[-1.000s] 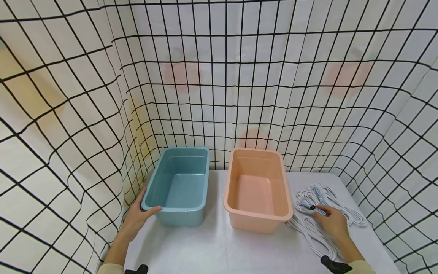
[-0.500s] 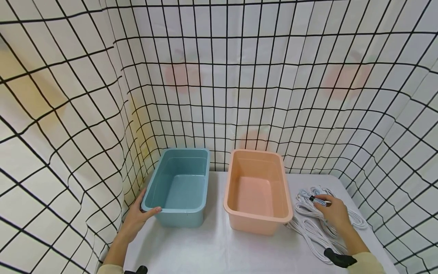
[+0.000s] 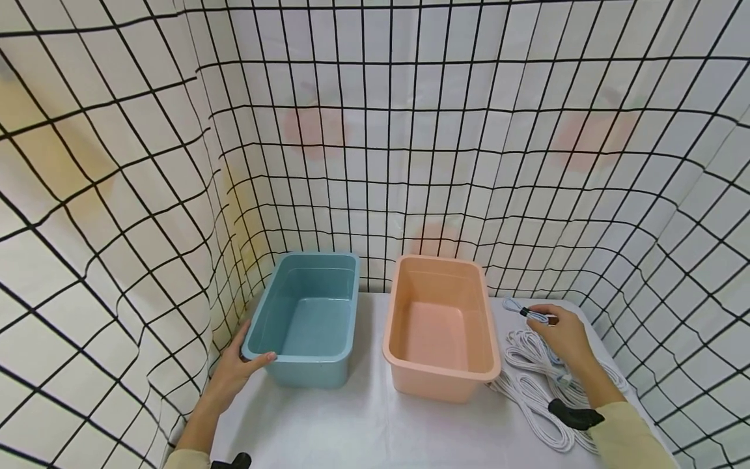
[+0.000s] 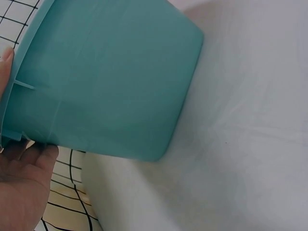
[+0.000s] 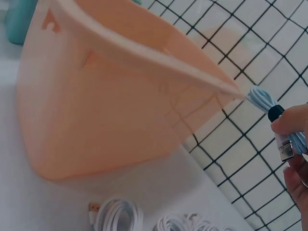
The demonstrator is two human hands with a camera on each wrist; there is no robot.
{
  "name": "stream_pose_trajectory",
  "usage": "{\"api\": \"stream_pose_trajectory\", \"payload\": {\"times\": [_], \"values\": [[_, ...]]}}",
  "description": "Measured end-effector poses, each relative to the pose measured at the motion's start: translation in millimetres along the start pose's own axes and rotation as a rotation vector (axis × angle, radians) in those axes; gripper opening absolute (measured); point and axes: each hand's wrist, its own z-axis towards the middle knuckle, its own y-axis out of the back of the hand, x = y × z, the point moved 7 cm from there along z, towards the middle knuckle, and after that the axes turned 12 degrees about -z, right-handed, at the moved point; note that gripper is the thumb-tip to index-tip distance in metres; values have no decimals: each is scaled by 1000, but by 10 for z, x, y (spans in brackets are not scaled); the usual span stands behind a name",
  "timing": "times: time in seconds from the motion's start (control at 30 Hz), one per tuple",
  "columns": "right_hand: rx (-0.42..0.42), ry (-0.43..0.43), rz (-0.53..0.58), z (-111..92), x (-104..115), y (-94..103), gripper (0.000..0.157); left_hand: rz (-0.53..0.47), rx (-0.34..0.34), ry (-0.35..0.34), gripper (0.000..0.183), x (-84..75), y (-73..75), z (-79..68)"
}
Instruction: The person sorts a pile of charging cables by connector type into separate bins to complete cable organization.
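Note:
My left hand (image 3: 230, 376) grips the front left corner of the blue plastic bin (image 3: 309, 372), thumb over the front rim; in the left wrist view its fingers (image 4: 41, 156) curl under the rim. Between right thumb and fingers my right hand (image 3: 561, 333) pinches a light blue USB cable (image 3: 515, 307), bundled with a black tie. Its metal USB plug (image 5: 286, 150) shows below the thumb in the right wrist view. This bundle is raised above the white cable bundles (image 3: 536, 391), to the right of the orange bin (image 3: 433, 381).
Both bins have bare floors and stand side by side on the white-covered table (image 3: 363, 423). A black grid net (image 3: 387, 130) surrounds the table at the back and both sides. White coiled cables lie close against the orange bin's right side.
My right hand has lifted the light blue cable bundle up off the cable pile, moving it away from me and slightly left. My left hand has stayed on the blue bin.

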Motion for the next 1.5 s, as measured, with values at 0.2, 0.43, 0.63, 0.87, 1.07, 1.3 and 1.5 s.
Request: {"api": "stream_pose_trajectory", "payload": {"times": [0.2,0.43,0.63,0.87,1.07,1.3,1.5], "values": [[25,31,51,199,217,-7,40,-13,4,-9,110,19,29,-4],[37,86,93,369,485,-42,37,-33,6,-13,110,6,25,17],[92,99,112,496,693,-111,38,-55,17,-21,110,18,-17,38],[150,136,153,694,1026,-314,35,-48,7,-13,110,30,-9,-8],[182,161,190,816,1329,-387,35,-40,0,-6,110,31,21,7],[211,155,204,905,1561,-421,35,-47,4,0,110,51,23,36],[215,188,230,955,1692,-490,34,-33,0,-4,110,23,15,16]]}}
